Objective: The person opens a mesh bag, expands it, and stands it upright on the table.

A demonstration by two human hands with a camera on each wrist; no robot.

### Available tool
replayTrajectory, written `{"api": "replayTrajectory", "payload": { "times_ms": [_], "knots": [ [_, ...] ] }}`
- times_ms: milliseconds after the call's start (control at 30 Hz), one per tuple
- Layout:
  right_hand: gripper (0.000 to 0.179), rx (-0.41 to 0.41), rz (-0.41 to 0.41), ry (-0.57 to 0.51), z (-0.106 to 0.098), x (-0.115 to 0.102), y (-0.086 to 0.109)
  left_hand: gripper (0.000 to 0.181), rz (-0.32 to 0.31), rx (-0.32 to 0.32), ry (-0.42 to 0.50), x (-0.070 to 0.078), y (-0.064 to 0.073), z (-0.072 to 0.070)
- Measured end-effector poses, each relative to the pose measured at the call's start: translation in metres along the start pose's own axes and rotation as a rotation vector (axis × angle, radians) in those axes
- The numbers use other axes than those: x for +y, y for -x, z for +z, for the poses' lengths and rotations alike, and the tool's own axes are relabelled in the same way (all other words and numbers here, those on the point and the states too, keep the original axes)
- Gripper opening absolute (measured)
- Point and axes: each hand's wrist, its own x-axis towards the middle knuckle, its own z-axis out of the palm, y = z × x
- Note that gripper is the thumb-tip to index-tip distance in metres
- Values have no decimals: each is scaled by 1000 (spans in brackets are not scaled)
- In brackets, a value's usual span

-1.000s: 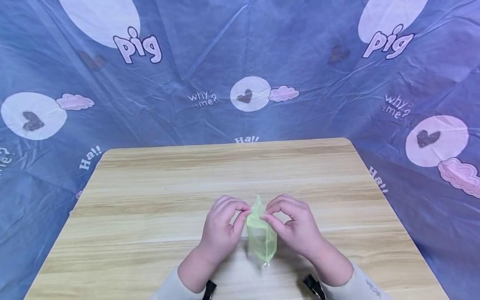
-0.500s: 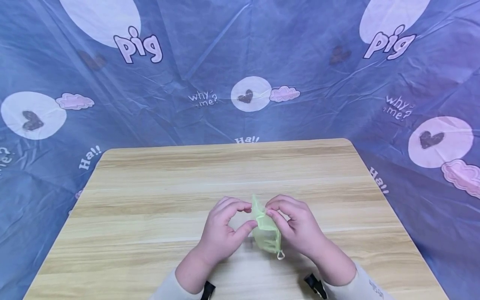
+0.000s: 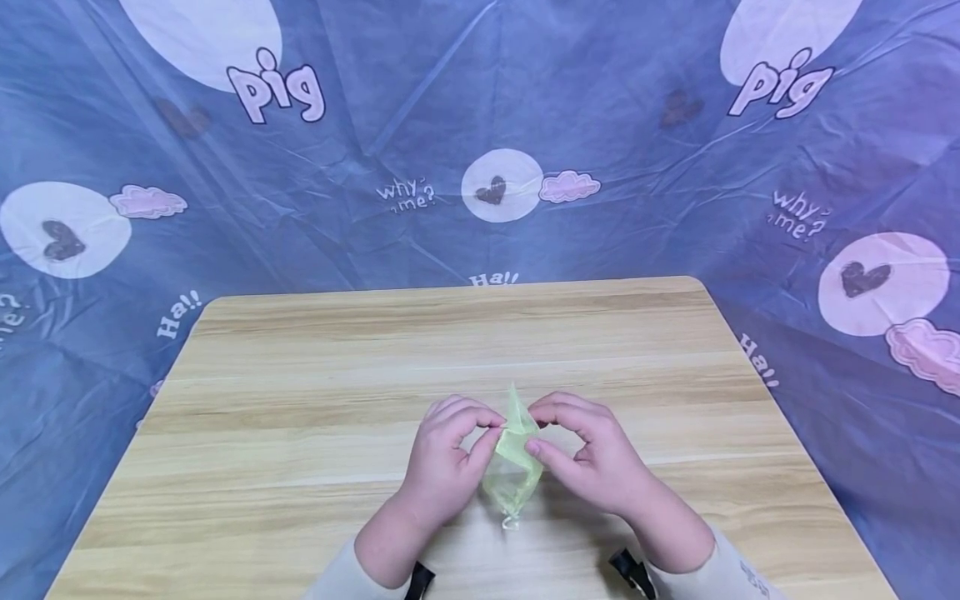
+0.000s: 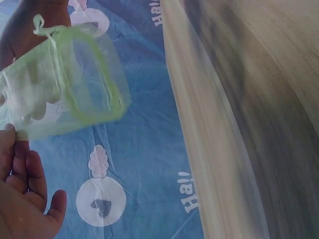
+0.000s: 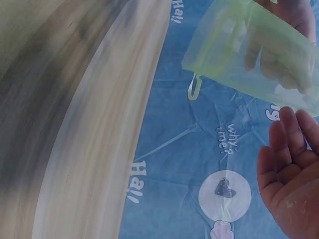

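Note:
A sheer light-green drawstring pouch [image 3: 513,467] is held up over the table between both hands. Its tied cord loop [image 3: 511,523] points toward the person, and the opposite corner sticks up between the fingers. The left hand [image 3: 442,462] pinches the pouch's left edge between thumb and index finger. On the other side, the right hand [image 3: 592,454] has thumb and index finger spread apart, the thumb tip right at the pouch. Through the see-through cloth [image 4: 89,79] the left wrist view shows fingers behind it; no contents show inside.
The light wood-grain table [image 3: 337,358] has rounded far corners. Behind and beside it hangs a blue printed cloth [image 3: 360,100]. Black straps [image 3: 630,571] sit at both wrists, next to pale sleeves [image 3: 352,575].
The pouch has swung about, its cord end going right and then back left. The left fingers parted and pinch again; the right hand, pinching half a second ago, has spread thumb and finger.

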Motion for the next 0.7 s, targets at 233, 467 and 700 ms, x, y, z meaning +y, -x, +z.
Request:
{"api": "replayTrajectory", "payload": {
  "times_ms": [233, 467, 700],
  "knots": [
    [15, 2, 11, -2, 0, 1, 2, 5, 42, -9, -18, -4, 0, 0],
    [16, -58, -9, 18, -4, 3, 2, 7, 61, -47, -45, -8, -2, -11],
    [29, -105, -16, 25, -6, 2, 3, 4, 60, -88, -87, -10, 0, -14]
  ]
}}
